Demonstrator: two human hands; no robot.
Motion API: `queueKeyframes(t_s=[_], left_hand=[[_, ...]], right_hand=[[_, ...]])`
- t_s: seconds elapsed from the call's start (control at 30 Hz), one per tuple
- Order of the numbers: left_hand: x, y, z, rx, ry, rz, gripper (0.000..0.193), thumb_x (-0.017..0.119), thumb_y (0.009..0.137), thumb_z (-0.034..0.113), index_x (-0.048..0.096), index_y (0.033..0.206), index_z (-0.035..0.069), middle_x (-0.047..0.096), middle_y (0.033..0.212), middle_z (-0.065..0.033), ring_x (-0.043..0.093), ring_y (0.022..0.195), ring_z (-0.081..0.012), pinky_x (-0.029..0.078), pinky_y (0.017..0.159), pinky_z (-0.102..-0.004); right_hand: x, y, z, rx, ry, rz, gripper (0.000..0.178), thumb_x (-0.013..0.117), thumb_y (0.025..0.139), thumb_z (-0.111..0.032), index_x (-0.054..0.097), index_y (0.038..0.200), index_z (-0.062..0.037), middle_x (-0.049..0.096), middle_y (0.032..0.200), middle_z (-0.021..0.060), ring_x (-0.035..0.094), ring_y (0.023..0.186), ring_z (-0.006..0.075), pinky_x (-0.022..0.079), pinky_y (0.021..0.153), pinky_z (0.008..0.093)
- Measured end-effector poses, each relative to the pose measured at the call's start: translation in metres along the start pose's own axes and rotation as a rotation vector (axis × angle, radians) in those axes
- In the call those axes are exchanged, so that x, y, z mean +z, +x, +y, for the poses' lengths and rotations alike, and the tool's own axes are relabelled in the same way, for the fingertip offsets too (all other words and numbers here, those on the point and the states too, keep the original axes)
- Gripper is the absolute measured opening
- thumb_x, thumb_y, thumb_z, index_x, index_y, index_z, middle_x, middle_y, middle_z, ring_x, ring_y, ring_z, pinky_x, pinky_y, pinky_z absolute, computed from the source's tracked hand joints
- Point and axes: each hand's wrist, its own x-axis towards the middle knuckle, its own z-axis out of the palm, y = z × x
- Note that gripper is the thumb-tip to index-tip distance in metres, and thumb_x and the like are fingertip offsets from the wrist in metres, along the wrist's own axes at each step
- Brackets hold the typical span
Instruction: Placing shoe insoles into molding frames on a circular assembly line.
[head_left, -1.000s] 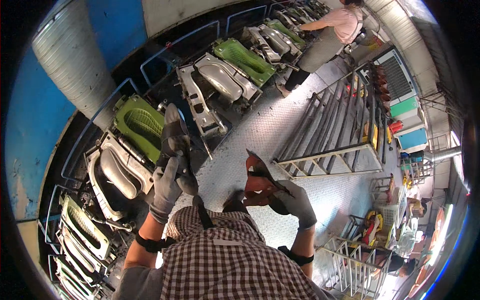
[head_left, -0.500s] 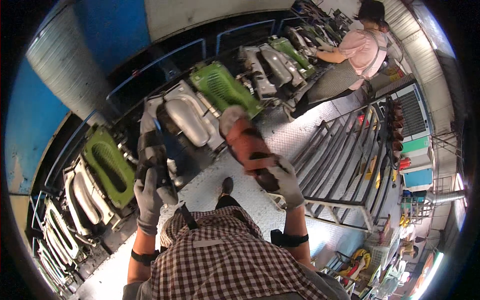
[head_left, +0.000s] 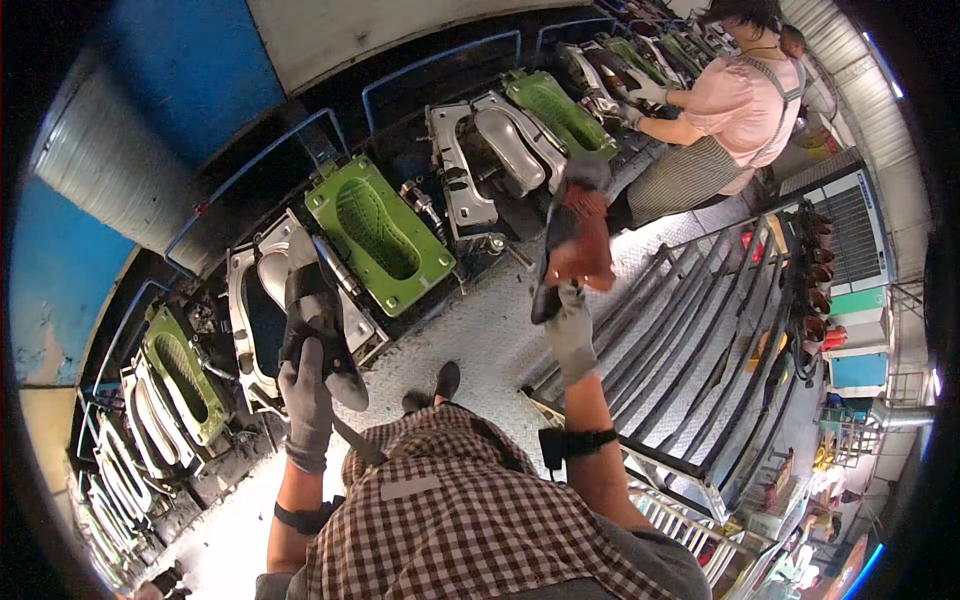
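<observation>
My left hand [head_left: 308, 410], in a grey glove, is closed around a black shoe [head_left: 315, 315] with a grey toe end, held tilted just in front of an opened silver mould [head_left: 240, 310]. My right hand [head_left: 572, 340], also gloved, grips a reddish-brown and black shoe [head_left: 580, 235] at its lower end. That shoe stands nearly upright, its far end blurred, between the moulds and a metal rack. Between my two hands, farther off, is a green mould [head_left: 420, 235] with a sole-shaped hollow.
More silver and green moulds [head_left: 185, 375] line the machine to the left and far side. A person [head_left: 750, 110] in a pink top works at the far moulds. The black-barred rack [head_left: 640, 340] stands on the right, with brown shoes [head_left: 815, 270] along its far side.
My right hand has lifted the reddish-brown shoe farther away and turned it more upright. The moulds now appear farther left in the picture. The left hand still holds the black shoe.
</observation>
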Motion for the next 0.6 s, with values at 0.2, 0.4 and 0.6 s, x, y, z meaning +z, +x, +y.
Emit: queueKeyframes(t_s=[0.2,0.4,0.6], left_hand=[[0.024,0.001,-0.006,0.052,0.050,0.048,0.026,0.061,0.103,0.015,0.067,0.119,-0.005,0.069,0.107,-0.0030,0.063,0.092,-0.0104,0.050,0.083,-0.0279],[0.026,-0.007,-0.018,0.288,0.434,0.093,0.031,0.059,0.103,0.017,0.065,0.123,-0.006,0.069,0.108,-0.0040,0.063,0.092,-0.0106,0.050,0.082,-0.0277],[0.031,-0.007,-0.017,-0.011,-0.016,0.219,0.036,0.060,0.103,0.020,0.061,0.130,-0.004,0.069,0.114,-0.0075,0.064,0.097,-0.0147,0.051,0.085,-0.0300]], right_hand=[[0.009,0.080,0.030,0.134,0.000,0.275,0.038,0.068,0.099,-0.030,0.061,0.131,-0.0098,0.064,0.121,0.0010,0.062,0.107,0.0152,0.048,0.098,0.0323],[0.025,0.106,0.072,0.237,0.020,0.198,0.043,0.068,0.096,-0.017,0.059,0.137,-0.0070,0.066,0.121,0.0046,0.064,0.101,0.0176,0.053,0.089,0.0334],[0.063,0.111,0.114,0.209,-0.169,0.058,0.029,0.061,0.096,-0.002,0.062,0.125,-0.0065,0.066,0.111,0.0013,0.062,0.098,0.0164,0.051,0.088,0.0306]])
